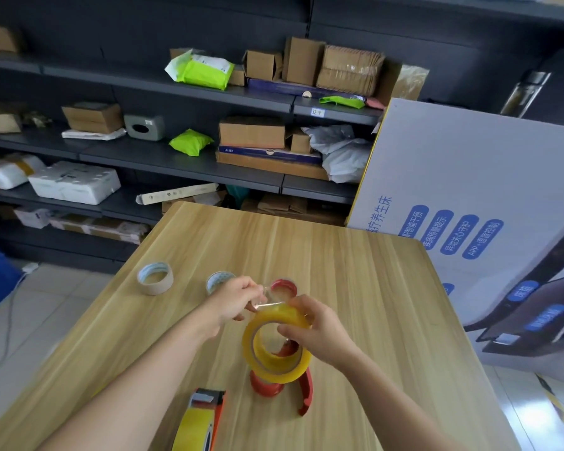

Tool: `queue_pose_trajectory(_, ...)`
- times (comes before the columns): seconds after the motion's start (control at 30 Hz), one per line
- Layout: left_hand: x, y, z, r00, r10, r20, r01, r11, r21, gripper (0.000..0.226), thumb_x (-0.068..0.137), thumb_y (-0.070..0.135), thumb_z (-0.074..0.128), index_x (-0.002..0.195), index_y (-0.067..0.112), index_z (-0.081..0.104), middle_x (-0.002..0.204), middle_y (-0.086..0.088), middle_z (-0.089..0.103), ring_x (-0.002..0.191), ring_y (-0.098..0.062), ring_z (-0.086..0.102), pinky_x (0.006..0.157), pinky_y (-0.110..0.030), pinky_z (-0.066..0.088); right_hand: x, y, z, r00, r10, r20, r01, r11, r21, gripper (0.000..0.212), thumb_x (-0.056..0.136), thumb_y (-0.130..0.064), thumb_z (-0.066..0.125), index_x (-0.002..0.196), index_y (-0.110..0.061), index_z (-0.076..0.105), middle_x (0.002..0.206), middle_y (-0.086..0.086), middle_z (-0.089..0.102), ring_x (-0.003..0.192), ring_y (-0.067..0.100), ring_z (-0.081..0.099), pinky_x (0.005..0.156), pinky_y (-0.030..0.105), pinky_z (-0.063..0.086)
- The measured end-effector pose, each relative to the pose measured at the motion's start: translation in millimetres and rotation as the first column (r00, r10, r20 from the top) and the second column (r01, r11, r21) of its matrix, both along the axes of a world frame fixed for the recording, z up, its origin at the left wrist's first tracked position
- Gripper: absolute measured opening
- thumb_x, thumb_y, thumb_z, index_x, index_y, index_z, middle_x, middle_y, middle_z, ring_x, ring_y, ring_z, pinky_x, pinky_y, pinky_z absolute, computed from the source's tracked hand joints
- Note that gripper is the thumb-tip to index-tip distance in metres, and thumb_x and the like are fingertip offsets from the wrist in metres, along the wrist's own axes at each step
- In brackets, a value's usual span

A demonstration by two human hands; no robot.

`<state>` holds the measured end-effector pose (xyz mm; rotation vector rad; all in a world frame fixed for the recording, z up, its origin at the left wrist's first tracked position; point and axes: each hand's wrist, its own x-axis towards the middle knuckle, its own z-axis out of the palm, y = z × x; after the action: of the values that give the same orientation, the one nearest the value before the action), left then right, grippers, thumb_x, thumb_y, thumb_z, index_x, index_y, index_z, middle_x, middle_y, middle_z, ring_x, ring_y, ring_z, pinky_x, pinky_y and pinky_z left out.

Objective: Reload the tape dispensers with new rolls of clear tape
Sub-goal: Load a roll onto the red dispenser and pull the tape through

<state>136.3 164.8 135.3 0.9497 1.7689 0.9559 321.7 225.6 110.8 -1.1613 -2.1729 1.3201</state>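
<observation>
A yellowish roll of clear tape (pixel 274 349) is held upright above the wooden table (pixel 355 271). My right hand (pixel 319 330) grips its upper right rim. My left hand (pixel 238 301) pinches the loose tape end at the roll's top left. Under the roll lies a red tape dispenser (pixel 302 390) with its curved handle toward me. Another red dispenser part (pixel 284 287) shows just beyond my hands. A loaded dispenser with a yellow roll (pixel 202 418) lies at the near edge. Two spent cardboard cores lie to the left, one (pixel 154 277) in full view and one (pixel 217 281) partly behind my left hand.
Dark shelves (pixel 183 161) with cardboard boxes and parcels stand behind the table. A large white printed carton (pixel 469 190) leans at the table's right side. Tiled floor (pixel 30 304) lies to the left.
</observation>
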Motion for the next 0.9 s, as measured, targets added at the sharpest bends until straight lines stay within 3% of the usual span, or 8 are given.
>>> queue_pose_trajectory(0.13,-11.0,-11.5,-6.7,0.943,-0.062,0.327,0.058,0.998,0.022,0.02,0.092,0.012,0.04,0.081,0.014,0.057,0.11,-0.013,0.07,0.089,-0.02,0.061,0.075,-0.034,0.044,3.5,1.6,1.5,0.997,0.029,-0.073,-0.042,0.982,-0.187,0.019,0.082,-0.021,0.077,0.1,-0.023,0.069,0.087,0.002,0.07,0.077,0.015,0.065,0.078,0.035,0.056)
queue_pose_trajectory(0.23,-13.3,-19.3,-18.2,0.902,-0.067,0.427,0.046,0.997,0.059,0.019,0.085,-0.001,0.043,0.094,0.009,0.056,0.113,-0.016,0.068,0.092,-0.024,0.062,0.072,-0.035,0.047,2.9,-0.5,0.6,0.991,0.047,-0.128,-0.085,0.946,-0.313,0.018,0.088,-0.02,0.073,0.105,-0.02,0.071,0.091,0.007,0.071,0.079,0.015,0.067,0.077,0.033,0.059)
queue_pose_trajectory(0.4,-10.4,-24.2,-29.6,0.889,-0.072,0.452,0.051,0.997,0.059,0.046,0.074,0.012,0.065,0.117,0.014,0.047,0.114,-0.008,0.07,0.092,-0.019,0.064,0.072,-0.035,0.048,-1.6,-2.9,-2.3,0.989,0.047,-0.138,-0.094,0.929,-0.357,0.013,0.091,-0.021,0.068,0.104,-0.022,0.072,0.088,0.001,0.072,0.075,0.006,0.066,0.071,0.024,0.054)
queue_pose_trajectory(0.53,-12.9,-27.5,-39.0,0.898,-0.053,0.436,0.052,0.999,0.016,0.043,0.083,0.016,0.069,0.12,0.019,0.048,0.113,-0.008,0.069,0.089,-0.02,0.062,0.071,-0.035,0.051,-2.6,-3.4,-8.1,0.993,0.046,-0.107,-0.081,0.932,-0.352,0.017,0.089,-0.019,0.072,0.105,-0.024,0.07,0.084,-0.008,0.072,0.074,0.004,0.066,0.073,0.022,0.055)
queue_pose_trajectory(0.7,-13.9,-29.0,-55.0,0.894,-0.108,0.435,0.121,0.993,-0.002,0.005,0.092,0.018,0.061,0.093,0.014,0.063,0.086,-0.008,0.063,0.075,-0.016,0.062,0.065,-0.029,0.054,-5.6,-6.8,-28.8,0.997,-0.022,-0.079,-0.005,0.943,-0.331,0.025,0.085,-0.021,0.076,0.106,-0.016,0.064,0.098,0.003,0.07,0.081,0.011,0.067,0.078,0.027,0.057)
queue_pose_trajectory(0.8,-11.6,-24.0,-66.7,0.926,-0.011,0.377,0.022,0.999,-0.026,0.011,0.09,0.018,0.065,0.08,0.014,0.061,0.077,-0.009,0.054,0.063,-0.014,0.058,0.057,-0.027,0.051,-7.7,-13.4,-42.4,0.992,-0.121,-0.036,0.103,0.94,-0.325,0.029,0.079,-0.029,0.079,0.101,-0.018,0.063,0.099,0.002,0.071,0.089,0.014,0.068,0.082,0.032,0.058)
queue_pose_trajectory(0.9,-4.6,-19.8,-77.9,0.943,0.087,0.32,-0.076,0.996,-0.048,0.012,0.088,0.018,0.066,0.078,0.015,0.062,0.07,-0.002,0.06,0.061,-0.014,0.055,0.055,-0.026,0.047,-15.7,-25.4,-53.5,0.967,-0.247,0.064,0.253,0.959,-0.125,0.028,0.082,-0.031,0.075,0.105,-0.02,0.062,0.104,-0.009,0.066,0.098,0.009,0.063,0.085,0.026,0.052)
